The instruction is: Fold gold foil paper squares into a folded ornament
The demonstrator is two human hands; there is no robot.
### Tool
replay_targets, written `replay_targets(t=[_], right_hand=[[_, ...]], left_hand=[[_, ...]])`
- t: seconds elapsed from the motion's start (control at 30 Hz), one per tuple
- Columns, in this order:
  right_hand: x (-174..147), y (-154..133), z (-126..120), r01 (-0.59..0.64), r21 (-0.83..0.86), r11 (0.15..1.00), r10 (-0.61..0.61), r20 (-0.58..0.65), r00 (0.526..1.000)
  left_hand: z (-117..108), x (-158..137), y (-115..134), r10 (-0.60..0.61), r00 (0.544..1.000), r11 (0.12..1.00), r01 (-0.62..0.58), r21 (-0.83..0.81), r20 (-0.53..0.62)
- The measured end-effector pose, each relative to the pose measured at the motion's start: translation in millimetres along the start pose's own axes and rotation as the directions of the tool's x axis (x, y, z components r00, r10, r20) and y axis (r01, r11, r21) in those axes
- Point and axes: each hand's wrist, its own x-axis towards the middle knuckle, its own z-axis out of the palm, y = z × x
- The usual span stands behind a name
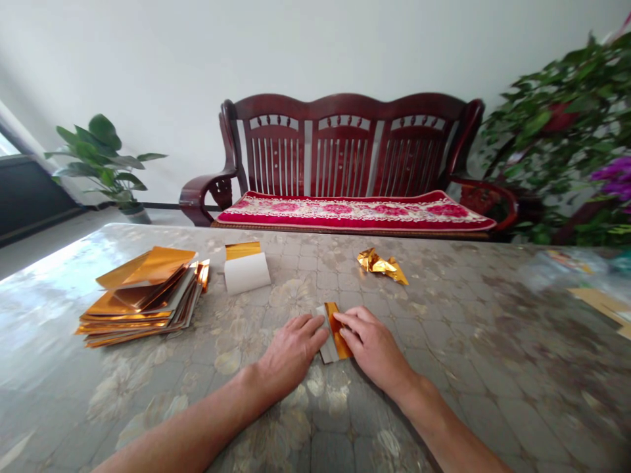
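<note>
A sheet of gold foil paper (340, 335), folded so that a grey-white strip shows along its left part, lies on the table in front of me. My left hand (298, 341) holds its left side, fingers bent together over the pale strip. On the gold part, my right hand (369, 341) grips with index finger and thumb at the right edge. The fingertips of both hands are close together, with only the strip between them. Beyond the hands lies a crumpled piece of gold foil (379, 263).
A stack of gold foil sheets (142, 302) sits at the left of the patterned table (276, 407). Near it is a curled foil sheet, white side up (246, 272). Plastic bags (566, 266) and cardboard (599, 305) lie far right. A wooden bench (345, 151) stands behind.
</note>
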Motion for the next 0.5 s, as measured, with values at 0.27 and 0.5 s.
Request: replay_targets(t=[0.27,0.5], right_hand=[[0.9,-3.0,3.5,-0.018,-0.009,1.000,0.018,-0.014,1.000],[0.4,-2.9,9.5,-0.038,-0.055,0.998,0.036,-0.035,0.999]], left_hand=[[0.7,-0.7,0.4,-0.027,0.999,0.999,0.027,-0.033,-0.016],[0.2,0.4,1.0,-0.008,1.000,1.000,0.008,-0.028,-0.015]])
